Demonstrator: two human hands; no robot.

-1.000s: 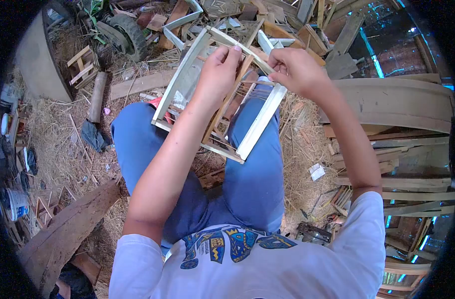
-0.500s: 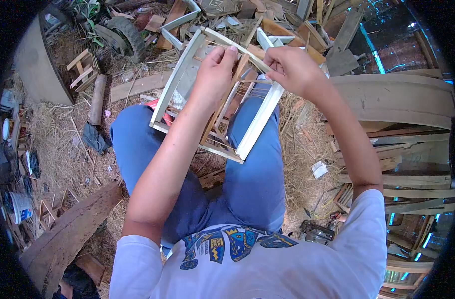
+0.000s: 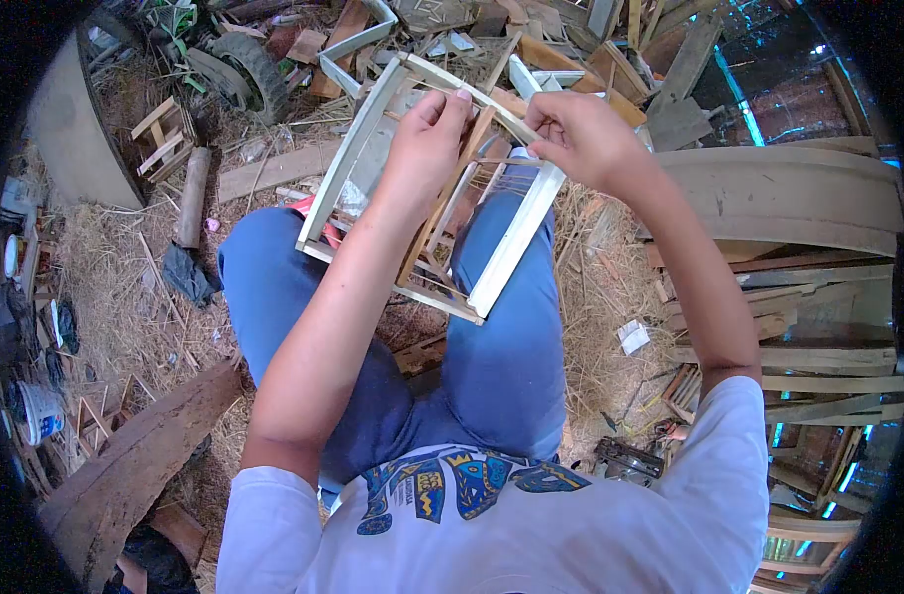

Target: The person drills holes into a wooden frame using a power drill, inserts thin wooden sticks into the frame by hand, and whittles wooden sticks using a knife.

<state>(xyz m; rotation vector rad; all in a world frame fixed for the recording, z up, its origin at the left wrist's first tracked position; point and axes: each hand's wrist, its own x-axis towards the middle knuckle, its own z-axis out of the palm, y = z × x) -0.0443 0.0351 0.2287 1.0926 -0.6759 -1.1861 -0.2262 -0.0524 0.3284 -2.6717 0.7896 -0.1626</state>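
Note:
A pale wooden frame (image 3: 516, 243) rests across my knees, tilted. A brown slat (image 3: 481, 127) runs through its middle, with thin strips or wires stretched between the slat and the right-hand rail. My left hand (image 3: 432, 134) is closed at the far rail, its thumb against the wood; the curled fingers are partly hidden. At the far right corner, my right hand (image 3: 576, 139) pinches with thumb and fingertips. Whatever sits between those fingertips is too small to make out. The left forearm covers part of the frame.
Straw and wood scraps cover the ground. A broad plank (image 3: 140, 465) lies at lower left, near a white bucket (image 3: 42, 411). Stacked boards (image 3: 789, 198) stand on the right. Beyond the frame are a tyre (image 3: 254, 74) and a small wooden piece (image 3: 165, 139).
Almost nothing differs. Both hands stay at the same places on the frame, with only a very slight shift of the right fingers.

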